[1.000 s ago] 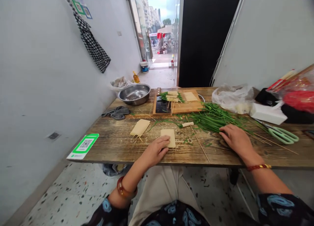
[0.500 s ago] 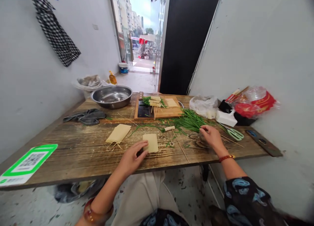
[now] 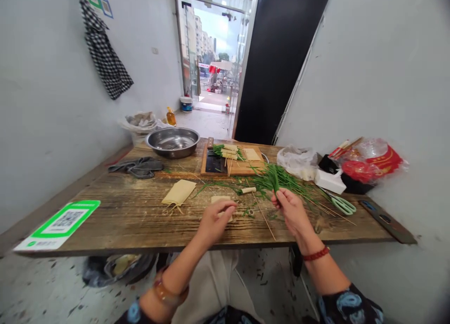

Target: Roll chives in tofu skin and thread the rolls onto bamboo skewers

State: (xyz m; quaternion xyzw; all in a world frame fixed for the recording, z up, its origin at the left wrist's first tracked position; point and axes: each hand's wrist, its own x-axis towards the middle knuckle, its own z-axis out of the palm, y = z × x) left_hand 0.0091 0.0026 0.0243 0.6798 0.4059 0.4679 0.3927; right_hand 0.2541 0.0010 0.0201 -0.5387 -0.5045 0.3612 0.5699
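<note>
My right hand (image 3: pixel 290 210) pinches the lower ends of a bunch of chives (image 3: pixel 273 178), which stands up from the fingers. Behind it lies the loose heap of chives (image 3: pixel 293 182) on the wooden table. Over a single square tofu sheet (image 3: pixel 220 199) hovers my left hand (image 3: pixel 216 222), fingers loosely curved and thumb apart, covering most of the sheet. Whether it touches the sheet I cannot tell. A rolled sheet with chives inside (image 3: pixel 249 190) lies between the hands, beside a thin wooden skewer (image 3: pixel 264 219). To the left is a stack of tofu sheets (image 3: pixel 180 192).
A cutting board (image 3: pixel 242 169) with skewered rolls (image 3: pixel 230 151) stands at the back. Left of it are a steel basin (image 3: pixel 172 150) and a grey cloth (image 3: pixel 140 167). Green-handled scissors (image 3: pixel 342 205), a white box (image 3: pixel 330 181) and a phone (image 3: pixel 385 220) lie at right.
My right hand has lifted a bunch of chives off the heap and drawn it left and nearer. My left hand has shifted over the tofu sheet. The view has tilted slightly.
</note>
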